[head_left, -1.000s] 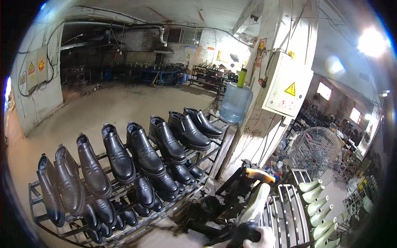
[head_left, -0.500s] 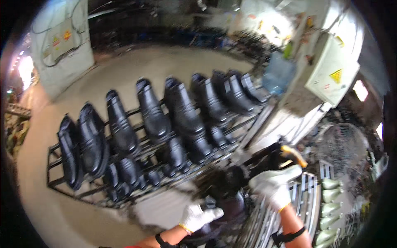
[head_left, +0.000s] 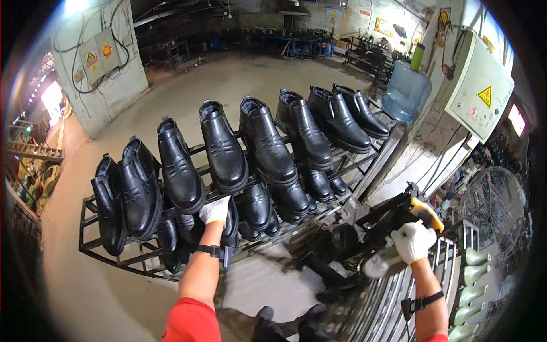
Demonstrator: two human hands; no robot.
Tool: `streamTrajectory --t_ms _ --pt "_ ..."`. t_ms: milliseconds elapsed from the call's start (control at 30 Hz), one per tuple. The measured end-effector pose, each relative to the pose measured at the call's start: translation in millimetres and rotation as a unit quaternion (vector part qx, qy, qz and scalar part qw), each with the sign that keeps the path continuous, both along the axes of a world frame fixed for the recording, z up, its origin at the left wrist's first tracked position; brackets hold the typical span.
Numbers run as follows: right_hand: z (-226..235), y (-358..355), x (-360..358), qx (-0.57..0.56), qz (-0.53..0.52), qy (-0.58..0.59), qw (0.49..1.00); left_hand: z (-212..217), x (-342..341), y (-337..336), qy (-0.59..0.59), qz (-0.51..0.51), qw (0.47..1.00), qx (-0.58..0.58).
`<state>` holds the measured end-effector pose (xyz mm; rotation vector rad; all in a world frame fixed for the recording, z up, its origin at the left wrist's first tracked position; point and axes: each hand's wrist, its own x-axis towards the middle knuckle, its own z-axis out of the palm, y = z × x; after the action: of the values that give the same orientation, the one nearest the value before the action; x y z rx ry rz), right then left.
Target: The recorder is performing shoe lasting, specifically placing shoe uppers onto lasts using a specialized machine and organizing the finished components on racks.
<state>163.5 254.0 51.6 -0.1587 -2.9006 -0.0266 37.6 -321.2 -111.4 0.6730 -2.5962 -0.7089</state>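
Both my hands wear white knitted gloves. My left hand (head_left: 215, 211) reaches into the black metal rack (head_left: 122, 263), just below the toe of a black leather shoe (head_left: 181, 182) on the upper tier. Its fingers are hidden among the shoes, beside a lower-tier black shoe (head_left: 230, 225). My right hand (head_left: 413, 242) is raised at the right with its fingers curled. Beneath it is a blurred pale rounded piece (head_left: 377, 265); whether the hand holds it is unclear. Close above that hand, a yellow-orange curved part (head_left: 427, 214) sits on a dark machine (head_left: 367, 228).
Slatted metal rails (head_left: 379, 308) run below my right hand, with several pale green shoe lasts (head_left: 473, 276) beside them. A wire-guarded fan (head_left: 491, 205) stands at the right. A blue water bottle (head_left: 405, 94) and a grey electrical box (head_left: 480, 91) are by the pillar.
My left hand has moved forward and left, from low in front of me into the shoe rack. My right hand has shifted right, its fingers now more curled. The view has steadied.
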Motion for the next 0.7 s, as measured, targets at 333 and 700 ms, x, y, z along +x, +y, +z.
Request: streamTrajectory --t_ms 333,700 --pt "11.0 52.8 61.5 -0.149 -0.169 -0.017 0.974 -92.8 43.4 -173.9 0.045 0.161 0.979 -0.12" --pt "-55.9 162.7 160.6 -0.851 -0.114 0.157 0.488 -35.7 116.5 -87.9 0.262 -0.119 0.796 0.533"
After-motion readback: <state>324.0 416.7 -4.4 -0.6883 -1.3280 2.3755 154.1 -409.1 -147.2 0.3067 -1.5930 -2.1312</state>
